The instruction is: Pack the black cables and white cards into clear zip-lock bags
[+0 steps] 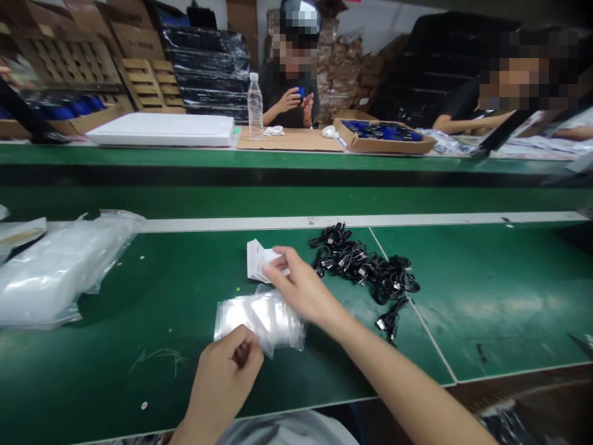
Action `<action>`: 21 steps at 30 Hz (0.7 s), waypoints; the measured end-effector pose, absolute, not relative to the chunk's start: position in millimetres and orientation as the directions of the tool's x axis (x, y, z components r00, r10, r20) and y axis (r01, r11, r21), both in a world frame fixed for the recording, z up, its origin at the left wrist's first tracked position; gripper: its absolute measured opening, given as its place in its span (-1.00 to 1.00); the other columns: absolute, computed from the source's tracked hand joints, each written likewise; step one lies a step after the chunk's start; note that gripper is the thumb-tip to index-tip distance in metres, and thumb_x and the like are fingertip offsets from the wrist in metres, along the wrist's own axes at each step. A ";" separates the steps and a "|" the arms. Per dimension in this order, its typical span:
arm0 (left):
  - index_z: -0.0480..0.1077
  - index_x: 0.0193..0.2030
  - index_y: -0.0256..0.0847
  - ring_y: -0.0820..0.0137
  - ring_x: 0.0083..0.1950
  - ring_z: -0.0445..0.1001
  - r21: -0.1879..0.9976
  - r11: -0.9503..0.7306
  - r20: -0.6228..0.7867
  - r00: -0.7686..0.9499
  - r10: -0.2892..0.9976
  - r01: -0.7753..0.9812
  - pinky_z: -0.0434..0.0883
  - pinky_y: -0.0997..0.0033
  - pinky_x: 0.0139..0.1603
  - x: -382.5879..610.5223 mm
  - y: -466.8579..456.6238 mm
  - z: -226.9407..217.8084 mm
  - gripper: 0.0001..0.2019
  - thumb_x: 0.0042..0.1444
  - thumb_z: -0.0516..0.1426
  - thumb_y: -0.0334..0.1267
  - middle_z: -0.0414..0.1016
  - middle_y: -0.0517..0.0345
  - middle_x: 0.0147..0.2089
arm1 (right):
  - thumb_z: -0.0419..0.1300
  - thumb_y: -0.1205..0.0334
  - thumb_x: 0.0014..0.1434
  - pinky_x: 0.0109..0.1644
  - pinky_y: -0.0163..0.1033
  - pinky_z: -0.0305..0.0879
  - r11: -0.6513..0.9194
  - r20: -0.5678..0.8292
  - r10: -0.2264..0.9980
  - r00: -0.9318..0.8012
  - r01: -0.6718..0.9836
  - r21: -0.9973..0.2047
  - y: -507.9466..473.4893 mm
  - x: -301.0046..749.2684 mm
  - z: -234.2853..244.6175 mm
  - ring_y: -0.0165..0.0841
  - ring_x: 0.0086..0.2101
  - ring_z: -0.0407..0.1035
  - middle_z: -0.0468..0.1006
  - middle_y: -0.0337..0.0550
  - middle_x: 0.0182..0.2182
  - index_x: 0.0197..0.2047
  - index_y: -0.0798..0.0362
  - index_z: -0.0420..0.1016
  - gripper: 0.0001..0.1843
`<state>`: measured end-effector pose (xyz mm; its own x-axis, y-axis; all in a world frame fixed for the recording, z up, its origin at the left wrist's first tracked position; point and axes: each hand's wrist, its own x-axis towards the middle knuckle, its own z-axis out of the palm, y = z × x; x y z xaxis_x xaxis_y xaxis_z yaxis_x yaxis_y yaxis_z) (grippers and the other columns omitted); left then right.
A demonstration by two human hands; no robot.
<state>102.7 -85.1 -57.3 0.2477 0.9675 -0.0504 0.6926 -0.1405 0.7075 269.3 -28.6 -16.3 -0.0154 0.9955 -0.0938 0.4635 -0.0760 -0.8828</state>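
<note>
My left hand (pixel 227 371) is closed in a pinch on the near edge of a small clear plastic bag (pixel 259 318) that lies on the green table (pixel 162 296). Reaching across it, my right hand (pixel 296 281) has its fingers closed on a white card at the stack of white cards (pixel 257 259) just beyond the bag. A heap of black coiled cables (pixel 365 266) lies to the right of the cards, close to my right hand.
A big pile of clear plastic bags (pixel 60 266) sits at the table's left. Beyond a raised green shelf (pixel 278 157) stand a water bottle (pixel 254 105), a white flat box (pixel 162 130) and a cardboard tray of blue parts (pixel 384 136). Two other people sit behind it.
</note>
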 end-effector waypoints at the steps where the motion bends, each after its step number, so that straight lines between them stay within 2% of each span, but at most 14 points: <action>1: 0.22 -0.58 -0.15 0.51 -0.62 0.30 0.713 -0.133 -0.063 0.251 0.966 0.689 0.23 0.58 -0.54 102.5 -84.7 -58.1 -0.76 0.09 -0.02 -0.22 0.29 0.35 -0.66 | 0.05 -0.05 0.20 -0.01 -0.13 0.24 -0.102 -0.124 0.992 -0.016 0.464 -0.880 -12.7 269.4 -17.1 -0.21 -0.10 0.36 0.45 0.06 -0.10 0.13 0.17 0.18 -0.43; 2: 0.21 -0.59 -0.15 0.51 -0.62 0.29 0.715 -0.130 -0.066 0.252 0.966 0.686 0.23 0.58 -0.54 102.4 -84.3 -58.6 -0.74 0.10 -0.02 -0.21 0.28 0.35 -0.67 | 0.06 -0.11 0.18 -0.02 -0.11 0.26 -0.126 -0.152 0.988 -0.019 0.460 -0.879 1.7 268.8 -18.6 -0.19 -0.11 0.37 0.46 0.09 -0.12 0.14 0.20 0.17 -0.36; 4: 0.20 -0.59 -0.15 0.51 -0.62 0.28 0.724 -0.129 -0.070 0.259 0.963 0.677 0.22 0.58 -0.55 101.8 -83.5 -59.3 -0.74 0.11 -0.03 -0.21 0.26 0.35 -0.67 | 0.08 -0.18 0.12 -0.19 -0.12 0.37 -0.192 -0.237 0.970 -0.048 0.447 -0.874 22.9 266.5 -23.2 -0.20 -0.30 0.45 0.52 0.06 -0.27 0.14 0.24 0.17 -0.27; 6: 0.18 -0.59 -0.15 0.52 -0.62 0.27 0.735 -0.125 -0.079 0.268 0.960 0.667 0.21 0.59 -0.55 101.0 -82.8 -59.6 -0.74 0.11 -0.03 -0.23 0.23 0.36 -0.67 | 0.16 -0.17 0.07 -0.41 -0.18 0.42 -0.261 -0.324 0.942 -0.085 0.422 -0.868 33.1 264.7 -27.2 -0.28 -0.50 0.44 0.52 -0.04 -0.41 0.14 0.24 0.16 -0.24; 8: 0.15 -0.60 -0.15 0.52 -0.62 0.26 0.745 -0.120 -0.088 0.276 0.957 0.656 0.20 0.59 -0.55 100.2 -82.5 -59.8 -0.74 0.11 -0.03 -0.24 0.21 0.37 -0.67 | 0.22 -0.10 0.04 -0.53 -0.25 0.41 -0.312 -0.383 0.916 -0.119 0.388 -0.867 35.2 264.9 -29.2 -0.36 -0.60 0.40 0.51 -0.13 -0.47 0.13 0.22 0.15 -0.26; 13: 0.13 -0.60 -0.14 0.51 -0.61 0.27 0.777 -0.091 -0.108 0.274 0.956 0.623 0.21 0.57 -0.54 100.1 -81.7 -60.2 -0.75 0.09 -0.01 -0.24 0.20 0.36 -0.67 | 0.21 0.05 0.12 -0.51 -0.32 0.44 -0.350 -0.404 0.902 -0.151 0.290 -0.891 33.8 270.4 -28.6 -0.42 -0.56 0.39 0.48 -0.22 -0.52 0.03 0.20 0.22 -0.48; 17: 0.21 -0.57 -0.14 0.46 -0.58 0.39 0.820 -0.030 -0.144 0.257 0.956 0.571 0.30 0.55 -0.51 99.8 -80.1 -57.8 -0.77 0.10 0.01 -0.21 0.32 0.33 -0.65 | 0.13 0.24 0.18 -0.48 -0.36 0.38 -0.313 -0.353 0.930 -0.098 0.288 -0.905 30.2 275.8 -28.2 -0.44 -0.53 0.39 0.47 -0.21 -0.54 -0.30 0.17 0.36 -0.86; 19: 0.26 -0.51 -0.14 0.43 -0.54 0.47 0.851 0.021 -0.173 0.242 0.955 0.525 0.38 0.53 -0.47 98.3 -78.7 -56.2 -0.79 0.12 0.00 -0.19 0.43 0.30 -0.60 | 0.08 0.33 0.19 -0.48 -0.38 0.30 -0.266 -0.295 0.955 -0.041 0.325 -0.907 17.4 280.9 -25.0 -0.46 -0.55 0.34 0.43 -0.25 -0.57 -0.46 0.14 0.34 -0.82; 21: 0.28 -0.46 -0.14 0.42 -0.50 0.52 0.878 0.078 -0.199 0.213 0.957 0.471 0.45 0.50 -0.43 96.1 -76.7 -55.2 -0.78 0.16 -0.03 -0.15 0.51 0.25 -0.53 | 0.09 0.33 0.17 -0.46 -0.37 0.21 -0.206 -0.217 0.976 0.013 0.377 -0.903 -6.4 286.7 -19.1 -0.46 -0.54 0.27 0.37 -0.30 -0.59 -0.53 0.10 0.31 -0.77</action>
<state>96.1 -76.7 -55.2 0.2128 0.9566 -0.1992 0.4713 0.0781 0.8785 286.7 -6.4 -19.1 0.0132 0.9761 -0.2169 0.3772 -0.2058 -0.9030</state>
